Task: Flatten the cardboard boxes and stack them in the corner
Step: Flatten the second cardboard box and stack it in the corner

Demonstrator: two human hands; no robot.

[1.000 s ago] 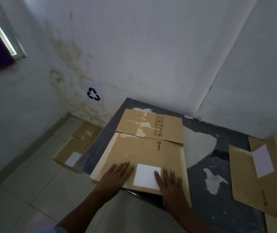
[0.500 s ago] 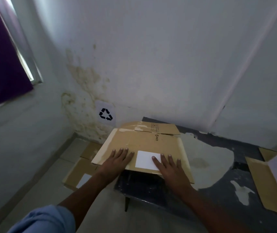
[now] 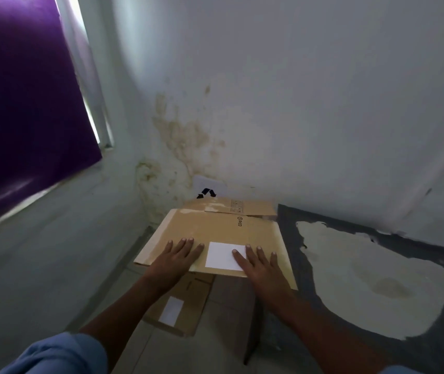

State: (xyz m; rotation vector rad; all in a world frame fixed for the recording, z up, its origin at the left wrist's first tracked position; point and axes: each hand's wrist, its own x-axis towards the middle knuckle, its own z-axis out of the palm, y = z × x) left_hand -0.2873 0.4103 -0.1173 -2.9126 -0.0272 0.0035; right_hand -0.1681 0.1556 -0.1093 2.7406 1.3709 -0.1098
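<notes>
One flattened box (image 3: 215, 230), lengthwise toward wall (image 3: 296, 103)

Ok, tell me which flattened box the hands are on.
The upper box: the left hand and right hand lie flat on it, by its white label. The lower box lies on the floor, untouched.

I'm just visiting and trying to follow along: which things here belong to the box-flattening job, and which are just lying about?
Job: flattened brown cardboard box with white label, under left hand and right hand; second flattened brown cardboard box on the floor.
Lying about: purple curtain; dark table with peeling top; white recycling sign on the wall.
</notes>
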